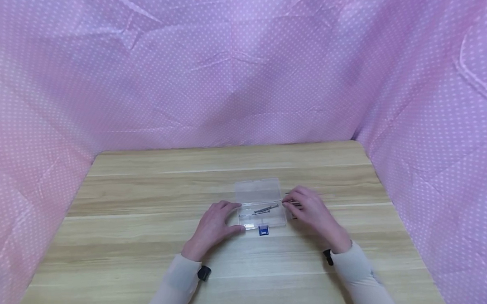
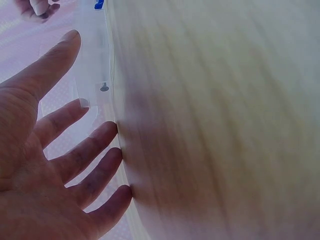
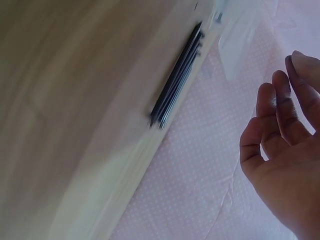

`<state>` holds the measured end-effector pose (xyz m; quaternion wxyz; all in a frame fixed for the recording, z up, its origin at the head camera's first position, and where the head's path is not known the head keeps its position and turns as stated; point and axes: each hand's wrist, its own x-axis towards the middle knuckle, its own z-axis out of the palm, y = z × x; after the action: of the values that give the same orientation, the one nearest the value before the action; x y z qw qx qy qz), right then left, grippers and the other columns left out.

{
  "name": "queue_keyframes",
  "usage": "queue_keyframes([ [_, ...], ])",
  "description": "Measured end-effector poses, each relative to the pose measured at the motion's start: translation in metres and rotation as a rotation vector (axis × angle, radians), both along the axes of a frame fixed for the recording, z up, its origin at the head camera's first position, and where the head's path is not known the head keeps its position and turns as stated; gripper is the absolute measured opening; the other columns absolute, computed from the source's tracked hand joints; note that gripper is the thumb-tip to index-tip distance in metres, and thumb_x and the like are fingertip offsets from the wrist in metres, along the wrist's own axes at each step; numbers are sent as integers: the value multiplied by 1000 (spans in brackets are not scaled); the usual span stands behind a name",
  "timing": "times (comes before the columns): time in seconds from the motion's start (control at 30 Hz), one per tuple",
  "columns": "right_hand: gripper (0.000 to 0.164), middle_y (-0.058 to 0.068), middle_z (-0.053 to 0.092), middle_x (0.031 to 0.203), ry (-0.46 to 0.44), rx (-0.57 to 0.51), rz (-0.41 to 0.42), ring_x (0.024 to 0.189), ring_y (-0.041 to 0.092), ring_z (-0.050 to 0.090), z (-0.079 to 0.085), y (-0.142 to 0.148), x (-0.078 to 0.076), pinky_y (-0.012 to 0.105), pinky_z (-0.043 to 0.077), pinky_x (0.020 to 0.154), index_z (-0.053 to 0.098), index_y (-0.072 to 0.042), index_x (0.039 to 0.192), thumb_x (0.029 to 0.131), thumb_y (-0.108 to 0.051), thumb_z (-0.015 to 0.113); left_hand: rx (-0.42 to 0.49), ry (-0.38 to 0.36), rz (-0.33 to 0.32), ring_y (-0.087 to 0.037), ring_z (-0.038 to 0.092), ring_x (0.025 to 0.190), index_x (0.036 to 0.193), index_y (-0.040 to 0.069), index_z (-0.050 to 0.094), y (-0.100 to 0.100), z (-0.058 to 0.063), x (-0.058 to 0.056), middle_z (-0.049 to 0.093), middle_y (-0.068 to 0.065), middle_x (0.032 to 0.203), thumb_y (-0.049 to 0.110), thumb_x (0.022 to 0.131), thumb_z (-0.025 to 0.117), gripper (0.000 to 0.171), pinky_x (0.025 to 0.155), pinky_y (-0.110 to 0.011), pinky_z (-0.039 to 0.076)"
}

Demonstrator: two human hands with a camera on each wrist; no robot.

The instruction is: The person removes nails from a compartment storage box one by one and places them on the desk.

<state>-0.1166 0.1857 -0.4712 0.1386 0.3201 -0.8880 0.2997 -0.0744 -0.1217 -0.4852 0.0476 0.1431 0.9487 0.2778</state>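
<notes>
A clear plastic box (image 1: 246, 220) stands on the table with its lid (image 1: 258, 190) tipped back. Several dark metal nails (image 1: 265, 210) lie inside. My left hand (image 1: 213, 225) spans the box's left end, thumb at the front corner and index finger near the hinge. In the left wrist view its fingers (image 2: 87, 152) are spread and fairly straight. My right hand (image 1: 308, 209) is beside the box's right edge, above a pile of nails (image 3: 177, 77) on the table. Its thumb and index finger meet; I see no nail between them.
At the box's front is a blue label (image 1: 263, 230). The wooden table (image 1: 152, 193) extends around the box. Pink dotted cloth (image 1: 181, 76) hangs behind the table and along its sides.
</notes>
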Motion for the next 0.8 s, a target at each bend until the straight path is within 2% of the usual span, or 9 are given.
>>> queue_keyframes([
  [0.27, 13, 0, 69, 100, -105, 54, 19, 94, 19, 64, 2, -19, -1, 39, 56, 83, 77, -11, 99, 87, -7, 82, -3, -1, -4, -34, 57, 125, 140, 14, 64, -1, 1, -2, 64, -11, 134, 45, 81, 87, 70, 105, -52, 46],
  [0.53, 14, 1, 69, 103, -133, 109, 31, 100, 22, 65, 4, -32, -3, 43, 54, 91, 77, -12, 100, 87, -11, 83, -3, -22, 5, -33, 56, 126, 141, 15, 64, -2, 2, -2, 63, -10, 135, 46, 83, 86, 69, 107, -53, 45],
  [0.8, 11, -1, 69, 100, -122, 150, 70, 96, 20, 63, 2, -40, -7, 40, 53, 87, 79, -13, 97, 87, -12, 83, 2, -10, 0, -33, 57, 125, 140, 15, 64, -4, 2, -2, 63, -10, 133, 46, 82, 86, 70, 106, -52, 46],
])
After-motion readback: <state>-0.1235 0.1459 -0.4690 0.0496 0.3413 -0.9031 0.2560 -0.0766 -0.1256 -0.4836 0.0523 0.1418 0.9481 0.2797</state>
